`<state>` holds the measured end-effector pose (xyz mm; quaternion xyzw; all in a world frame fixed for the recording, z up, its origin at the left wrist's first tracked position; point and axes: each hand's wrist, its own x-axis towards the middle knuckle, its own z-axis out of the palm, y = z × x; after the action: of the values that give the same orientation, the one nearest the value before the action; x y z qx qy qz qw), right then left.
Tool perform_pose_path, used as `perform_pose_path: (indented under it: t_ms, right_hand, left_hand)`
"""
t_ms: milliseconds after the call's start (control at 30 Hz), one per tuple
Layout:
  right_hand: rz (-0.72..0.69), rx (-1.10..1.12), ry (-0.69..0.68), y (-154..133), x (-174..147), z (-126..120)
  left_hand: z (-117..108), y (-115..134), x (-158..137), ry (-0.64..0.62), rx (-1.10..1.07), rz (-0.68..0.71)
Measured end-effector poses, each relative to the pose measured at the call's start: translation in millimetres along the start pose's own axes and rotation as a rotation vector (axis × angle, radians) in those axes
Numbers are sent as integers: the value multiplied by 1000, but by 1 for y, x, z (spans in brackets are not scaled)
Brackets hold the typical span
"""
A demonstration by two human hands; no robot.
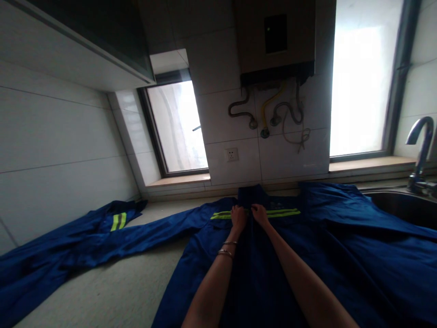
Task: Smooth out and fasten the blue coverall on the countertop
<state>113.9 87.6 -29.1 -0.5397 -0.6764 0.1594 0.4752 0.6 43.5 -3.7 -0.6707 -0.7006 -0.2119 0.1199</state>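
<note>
A dark blue work jacket with yellow-green reflective strips lies spread front up on the counter, its collar toward the wall. My left hand, with bracelets on the wrist, grips the left edge of the front opening at the chest strip. Close beside it, my right hand pinches the other edge of the opening at the same height. Fine details between the fingertips are too dark and small to make out. One sleeve stretches left over the countertop.
More blue clothing with a reflective band lies at the left, and further blue fabric at the right reaches the sink. A faucet stands there. A water heater with hoses hangs above a wall socket.
</note>
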Motion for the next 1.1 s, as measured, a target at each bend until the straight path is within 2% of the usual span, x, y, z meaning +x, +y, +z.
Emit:
perform_pose_path:
  t_ms: [200, 533, 800, 1100]
  right_hand:
    - [-7, 14, 8, 1, 2, -1]
    - [-47, 60, -7, 1, 2, -1]
    - [-25, 80, -5, -1, 2, -4]
    - [-3, 155, -7, 3, 3, -5]
  left_hand:
    - [-3, 3, 5, 20, -143, -76]
    - [-4, 4, 8, -13, -219, -70]
    - [-8, 5, 7, -20, -298, -83]
    - [-5, 0, 6, -24, -386, -34]
